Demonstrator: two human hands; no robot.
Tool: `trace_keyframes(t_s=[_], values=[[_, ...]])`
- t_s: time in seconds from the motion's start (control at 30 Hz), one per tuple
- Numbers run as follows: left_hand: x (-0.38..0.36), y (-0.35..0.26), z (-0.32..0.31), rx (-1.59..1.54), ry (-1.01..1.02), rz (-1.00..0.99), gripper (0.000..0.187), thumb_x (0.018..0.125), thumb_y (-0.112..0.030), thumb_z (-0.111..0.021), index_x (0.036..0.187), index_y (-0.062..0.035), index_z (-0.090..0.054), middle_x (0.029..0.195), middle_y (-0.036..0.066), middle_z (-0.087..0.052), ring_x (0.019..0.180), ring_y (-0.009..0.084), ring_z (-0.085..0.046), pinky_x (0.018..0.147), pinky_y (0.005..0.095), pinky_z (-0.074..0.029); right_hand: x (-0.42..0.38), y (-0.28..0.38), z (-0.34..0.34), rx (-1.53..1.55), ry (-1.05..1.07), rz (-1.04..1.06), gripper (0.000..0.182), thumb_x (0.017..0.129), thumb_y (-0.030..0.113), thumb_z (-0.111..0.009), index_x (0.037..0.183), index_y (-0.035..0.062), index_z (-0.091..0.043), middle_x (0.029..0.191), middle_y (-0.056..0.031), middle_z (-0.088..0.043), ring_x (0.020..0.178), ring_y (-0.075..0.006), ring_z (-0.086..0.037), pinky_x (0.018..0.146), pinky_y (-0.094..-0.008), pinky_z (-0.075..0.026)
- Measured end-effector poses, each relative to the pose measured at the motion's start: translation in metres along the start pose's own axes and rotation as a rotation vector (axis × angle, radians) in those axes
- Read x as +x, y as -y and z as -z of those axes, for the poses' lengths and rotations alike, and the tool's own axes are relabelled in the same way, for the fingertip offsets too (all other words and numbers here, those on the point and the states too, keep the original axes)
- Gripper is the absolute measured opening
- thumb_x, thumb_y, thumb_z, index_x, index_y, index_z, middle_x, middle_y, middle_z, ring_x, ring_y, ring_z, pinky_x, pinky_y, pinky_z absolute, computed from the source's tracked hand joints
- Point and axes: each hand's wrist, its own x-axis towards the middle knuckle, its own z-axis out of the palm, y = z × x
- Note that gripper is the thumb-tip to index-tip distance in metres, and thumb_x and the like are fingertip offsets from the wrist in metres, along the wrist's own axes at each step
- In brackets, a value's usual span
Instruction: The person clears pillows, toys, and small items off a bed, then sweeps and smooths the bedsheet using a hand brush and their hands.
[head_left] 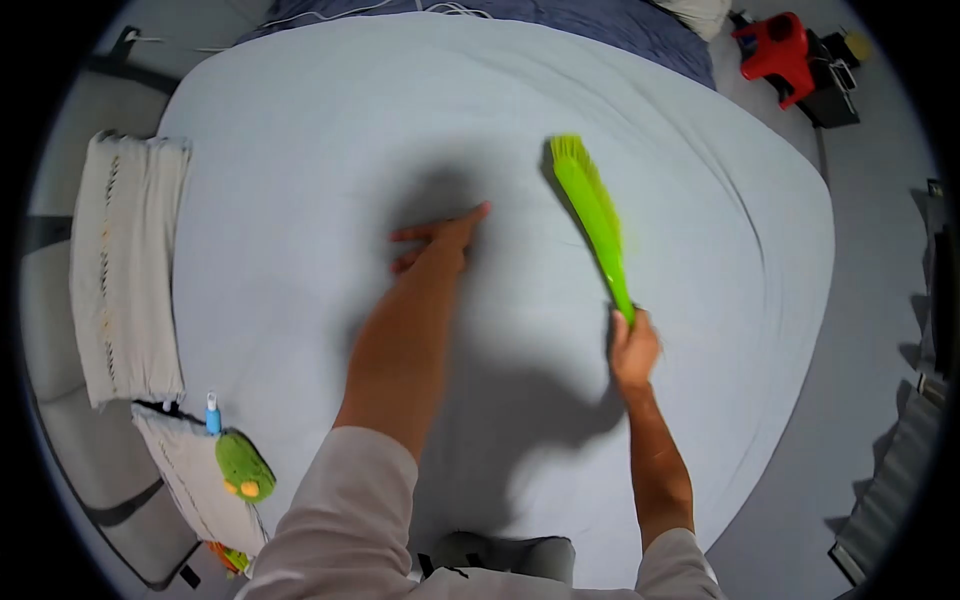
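Observation:
A bright green bed brush (598, 215) slants up and to the left over the pale bed sheet (540, 330), its bristles along the upper right side. My right hand (635, 348) is wrapped round the lower end of its handle. To the left of the brush, my left hand (443, 240) is over the middle of the sheet with its fingers spread and nothing in them. Shadows of my arms and body fall across the sheet. Shallow creases run along the sheet's right part.
White pillows (130, 270) lie along the left side against a grey padded headboard (60, 310). Near the lower pillow are a green plush toy (243, 466) and a small blue bottle (213, 414). Dark blue bedding (590, 35) lies beyond the far edge. A red stool (780, 58) stands at upper right.

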Motion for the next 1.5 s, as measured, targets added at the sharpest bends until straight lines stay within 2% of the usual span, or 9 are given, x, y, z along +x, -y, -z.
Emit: trace_keyframes(t_s=[0.17, 0.3, 0.47, 0.63, 0.73, 1.1, 1.17, 1.33, 1.5], values=[[-0.005, -0.004, -0.009, 0.034, -0.045, 0.108, 0.157, 0.050, -0.086, -0.066, 0.151, -0.0053, 0.023, 0.156, 0.034, 0.011, 0.148, 0.0455, 0.006, 0.116, 0.0612, -0.010, 0.061, 0.147, -0.021, 0.983, 0.517, -0.153, 0.039, 0.101, 0.040, -0.055, 0.104, 0.0024, -0.061, 0.069, -0.0019, -0.051, 0.062, -0.0115, -0.047, 0.057, -0.0326, -0.042], [-0.006, -0.002, -0.017, -0.094, -0.018, 0.101, 0.160, 0.050, -0.087, -0.068, 0.149, -0.0069, 0.028, 0.155, 0.035, 0.019, 0.148, 0.0459, 0.008, 0.117, 0.0591, -0.012, 0.121, 0.189, -0.039, 0.550, 0.432, 0.147, 0.038, 0.101, 0.039, -0.050, 0.107, 0.0039, -0.065, 0.094, -0.0219, -0.068, 0.088, -0.0380, -0.064, 0.079, -0.0469, -0.048], [-0.056, -0.009, 0.010, -0.141, -0.070, 0.052, 0.163, 0.055, -0.078, -0.079, 0.146, -0.0069, 0.035, 0.154, 0.035, 0.026, 0.146, 0.0501, 0.013, 0.116, 0.0594, -0.004, 0.178, -0.089, 0.045, -0.024, 0.197, 0.284, 0.035, 0.103, 0.027, -0.042, 0.103, 0.0011, -0.066, 0.077, -0.0141, -0.064, 0.064, -0.0289, -0.057, 0.062, -0.0427, -0.048], [-0.021, -0.011, -0.002, -0.098, -0.111, 0.029, 0.164, 0.054, -0.080, -0.078, 0.146, -0.0052, 0.036, 0.154, 0.036, 0.026, 0.147, 0.0494, 0.014, 0.117, 0.0589, -0.005, 0.125, -0.407, 0.224, 0.685, -0.351, -1.036, 0.042, 0.100, 0.051, -0.050, 0.083, 0.0137, -0.061, 0.051, 0.0049, -0.035, 0.037, -0.0101, -0.033, 0.034, -0.0295, -0.029], [-0.059, -0.015, 0.008, -0.157, -0.047, -0.003, 0.162, 0.059, -0.074, -0.081, 0.144, -0.0041, 0.038, 0.153, 0.034, 0.029, 0.149, 0.0447, 0.006, 0.119, 0.0496, -0.021, 0.138, -0.415, 0.206, 0.042, -0.320, -0.684, 0.050, 0.101, 0.053, -0.046, 0.096, 0.0069, -0.066, 0.056, -0.0006, -0.046, 0.045, -0.0147, -0.043, 0.042, -0.0335, -0.035], [0.004, -0.011, -0.012, -0.069, -0.085, 0.144, 0.167, 0.048, -0.085, -0.077, 0.147, -0.0075, 0.034, 0.156, 0.034, 0.022, 0.147, 0.0480, 0.018, 0.117, 0.0607, 0.003, 0.212, 0.272, -0.065, 0.297, 0.161, 0.930, 0.038, 0.101, 0.034, -0.046, 0.088, 0.0058, -0.066, 0.089, -0.0203, -0.069, 0.081, -0.0375, -0.067, 0.073, -0.0525, -0.052], [-0.014, -0.018, -0.011, -0.045, -0.114, 0.172, 0.168, 0.048, -0.083, -0.078, 0.147, -0.0070, 0.033, 0.155, 0.036, 0.021, 0.146, 0.0487, 0.017, 0.117, 0.0606, 0.004, 0.224, 0.316, -0.050, 0.306, 0.455, 0.436, 0.042, 0.101, 0.037, -0.046, 0.090, 0.0034, -0.068, 0.089, -0.0189, -0.070, 0.079, -0.0391, -0.068, 0.071, -0.0511, -0.054], [-0.026, -0.019, 0.003, -0.043, -0.100, 0.106, 0.164, 0.052, -0.077, -0.080, 0.148, -0.0067, 0.033, 0.156, 0.034, 0.018, 0.147, 0.0447, 0.009, 0.117, 0.0549, -0.003, 0.329, 0.128, -0.058, 0.178, 0.221, 0.889, 0.033, 0.097, 0.021, -0.045, 0.107, 0.0010, -0.069, 0.108, -0.0255, -0.068, 0.098, -0.0382, -0.065, 0.088, -0.0458, -0.051], [-0.009, -0.009, 0.002, -0.217, 0.178, -0.100, 0.159, 0.058, -0.071, -0.082, 0.148, -0.0068, 0.032, 0.158, 0.031, 0.014, 0.148, 0.0393, 0.000, 0.118, 0.0477, -0.013, 0.409, -0.220, 0.168, 0.043, 0.066, -0.455, 0.053, 0.095, 0.051, -0.049, 0.103, 0.0038, -0.070, 0.073, -0.0066, -0.062, 0.059, -0.0212, -0.057, 0.049, -0.0386, -0.046]])
